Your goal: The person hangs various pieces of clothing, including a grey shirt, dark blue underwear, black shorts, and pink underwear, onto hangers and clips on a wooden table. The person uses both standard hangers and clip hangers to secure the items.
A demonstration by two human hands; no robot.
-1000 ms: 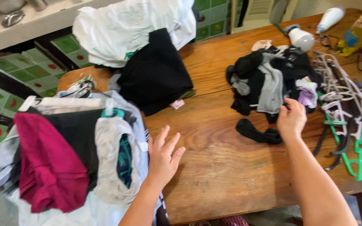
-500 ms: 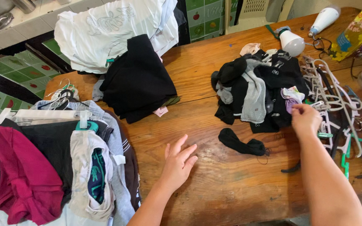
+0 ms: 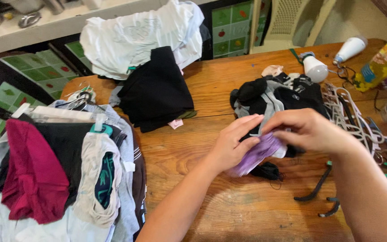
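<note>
Both hands meet over the wooden table (image 3: pixel 229 210), holding a small purple cloth (image 3: pixel 258 154) between them. The left hand (image 3: pixel 231 145) has its fingers nearly straight, pressed against the cloth; the right hand (image 3: pixel 307 130) curls over its upper end, hiding that part. A black sock (image 3: pixel 267 170) lies mostly hidden beneath the cloth. The sock pile (image 3: pixel 276 96) behind is partly blocked by the hands, and the hangers (image 3: pixel 359 121) run off the right edge.

We are noting a soft, matt lilac cloth sock (image 3: pixel 257 156) between our hands. The brown wooden table (image 3: pixel 229 210) is showing a worn, semi-gloss grained finish. The white and green plastic hangers (image 3: pixel 354 118) are looking smooth; the white plastic bulb (image 3: pixel 315 68) glossy.
</note>
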